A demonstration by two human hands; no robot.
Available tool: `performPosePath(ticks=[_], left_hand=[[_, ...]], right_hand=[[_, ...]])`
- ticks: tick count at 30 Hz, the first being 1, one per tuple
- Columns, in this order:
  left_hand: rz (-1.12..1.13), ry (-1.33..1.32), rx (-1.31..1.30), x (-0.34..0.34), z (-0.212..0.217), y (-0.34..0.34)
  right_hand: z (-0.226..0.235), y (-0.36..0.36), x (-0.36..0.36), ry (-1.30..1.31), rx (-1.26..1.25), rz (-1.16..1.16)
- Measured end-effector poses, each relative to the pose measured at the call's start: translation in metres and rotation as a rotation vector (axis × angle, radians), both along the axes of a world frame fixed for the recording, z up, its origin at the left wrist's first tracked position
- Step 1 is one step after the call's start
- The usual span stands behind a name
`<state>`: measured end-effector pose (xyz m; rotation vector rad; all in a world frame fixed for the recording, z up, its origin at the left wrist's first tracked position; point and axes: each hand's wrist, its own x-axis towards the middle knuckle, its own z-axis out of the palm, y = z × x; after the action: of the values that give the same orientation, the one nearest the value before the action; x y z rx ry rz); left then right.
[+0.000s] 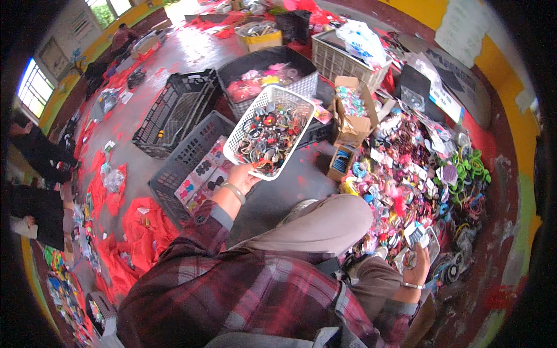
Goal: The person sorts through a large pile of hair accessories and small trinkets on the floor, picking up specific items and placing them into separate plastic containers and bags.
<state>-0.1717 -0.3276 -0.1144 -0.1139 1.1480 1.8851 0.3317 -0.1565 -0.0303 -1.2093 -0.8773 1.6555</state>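
My left hand (241, 180) grips the near rim of a white plastic basket (233, 145) and holds it up, tilted, in front of me. Inside lie many hair ties (270, 136) in black, brown, grey and red. Down at the right, my right hand (419, 262) pinches a small white card (415, 234) with something dark on it; its exact kind is too small to make out. That hand is beside a small white basket (432, 246), partly hidden. Next to it spreads a large pile of colourful hair accessories (394, 174).
Beyond the held basket stand a grey crate (165, 188) with carded accessories, a black crate (174, 110) and a grey woven basket (301, 90). An open cardboard box (354, 124) stands by the pile. Red plastic sheeting (145, 232) lies at left. People (38, 151) are at the left edge.
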Motion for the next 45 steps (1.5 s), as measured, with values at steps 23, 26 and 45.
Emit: performPosePath(ticks=[23, 26, 45], left_hand=[[-0.113, -0.379, -0.277, 0.079, -0.185, 0.015], [-0.342, -0.006, -0.392, 0.078, -0.227, 0.02], [-0.16, -0.43, -0.422, 0.008, -0.303, 0.101]], right_hand=[[0.007, 0.007, -0.023, -0.047, -0.1, 0.003], [0.004, 0.007, -0.031, -0.088, -0.104, -0.088], [-0.01, 0.019, -0.036, -0.121, -0.231, -0.032]])
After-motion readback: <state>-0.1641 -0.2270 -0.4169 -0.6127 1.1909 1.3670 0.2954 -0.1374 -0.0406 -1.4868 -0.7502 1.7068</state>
